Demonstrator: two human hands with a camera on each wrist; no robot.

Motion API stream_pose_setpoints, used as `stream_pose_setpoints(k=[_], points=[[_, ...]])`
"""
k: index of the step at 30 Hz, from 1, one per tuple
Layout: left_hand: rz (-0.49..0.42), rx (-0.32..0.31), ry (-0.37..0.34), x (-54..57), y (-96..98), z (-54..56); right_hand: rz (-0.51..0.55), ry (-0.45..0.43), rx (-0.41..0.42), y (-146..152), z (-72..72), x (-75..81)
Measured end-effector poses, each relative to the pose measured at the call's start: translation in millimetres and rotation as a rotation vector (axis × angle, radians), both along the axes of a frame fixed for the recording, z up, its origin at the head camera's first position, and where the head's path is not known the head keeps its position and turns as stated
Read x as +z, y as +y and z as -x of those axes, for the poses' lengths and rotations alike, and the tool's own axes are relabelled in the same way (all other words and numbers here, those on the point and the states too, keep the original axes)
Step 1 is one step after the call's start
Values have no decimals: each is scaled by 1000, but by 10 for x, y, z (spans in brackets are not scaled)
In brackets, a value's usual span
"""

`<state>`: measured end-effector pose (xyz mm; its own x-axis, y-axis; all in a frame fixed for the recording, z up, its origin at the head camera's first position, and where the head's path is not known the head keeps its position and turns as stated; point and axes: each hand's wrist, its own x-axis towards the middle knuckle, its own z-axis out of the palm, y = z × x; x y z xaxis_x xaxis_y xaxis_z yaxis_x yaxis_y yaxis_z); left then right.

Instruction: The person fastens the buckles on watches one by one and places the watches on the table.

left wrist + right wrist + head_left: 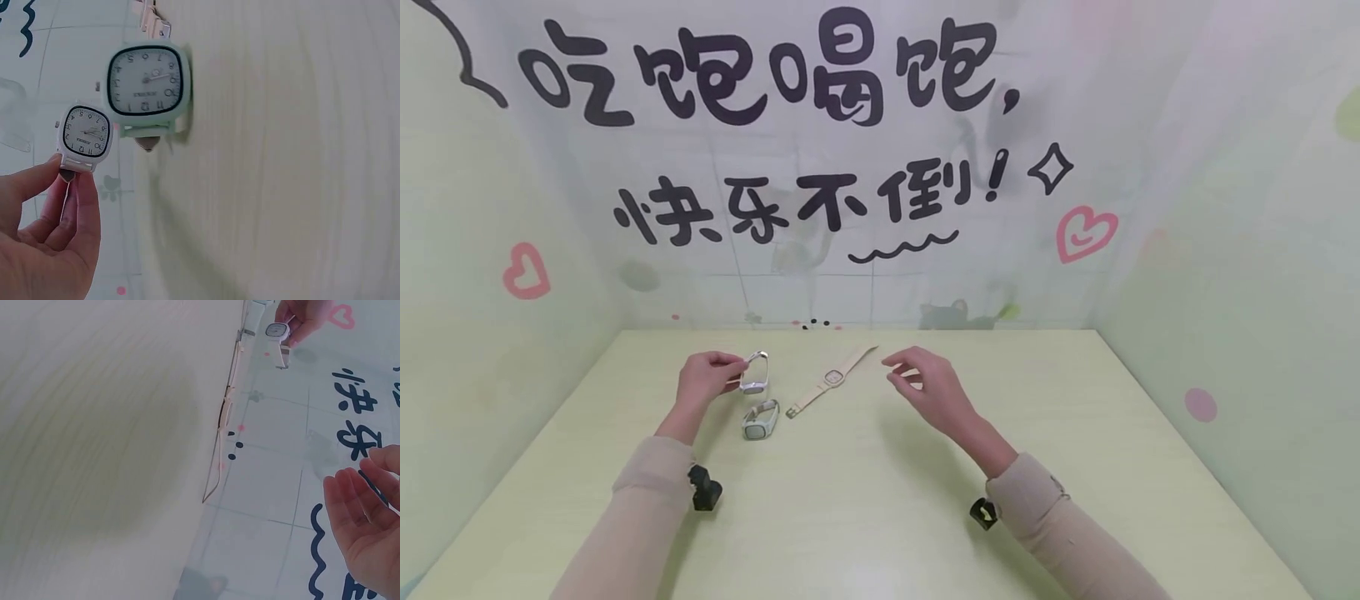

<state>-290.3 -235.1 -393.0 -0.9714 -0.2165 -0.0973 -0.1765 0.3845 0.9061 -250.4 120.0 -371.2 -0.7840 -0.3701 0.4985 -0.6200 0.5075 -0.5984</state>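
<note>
Between thumb and fingers, my left hand [706, 382] pinches a white wristwatch [86, 132] by its strap, raised over the table's left part. Just in front of it, a pale green wristwatch [759, 421] stands on the table with its strap looped; its square dial [145, 80] shows large in the left wrist view. To the right, a pale pink wristwatch [833, 379] lies stretched out flat, buckle end toward me. My right hand [931, 385] hovers right of the pink watch, fingers loosely bent, holding nothing.
The pale wooden table [865, 508] meets a back wall [872, 292] printed with large dark characters and hearts. Side walls stand left and right. A small black device [703, 489] sits at the left cuff, another black device [983, 513] at the right.
</note>
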Motion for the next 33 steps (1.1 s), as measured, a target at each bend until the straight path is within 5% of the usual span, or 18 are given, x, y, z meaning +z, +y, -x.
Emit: stream_pose_setpoints(k=[8, 16, 27, 33], points=[[20, 5, -71, -196, -132, 22, -2, -40, -6, 26, 25, -55], [182, -7, -108, -267, -203, -5, -4, -48, -7, 15, 21, -61], [361, -77, -123, -131, -213, -121, -21, -58, -20, 39, 65, -39], [423, -104, -59, -30, -170, -148, -44, -62, -35, 25, 127, -18]])
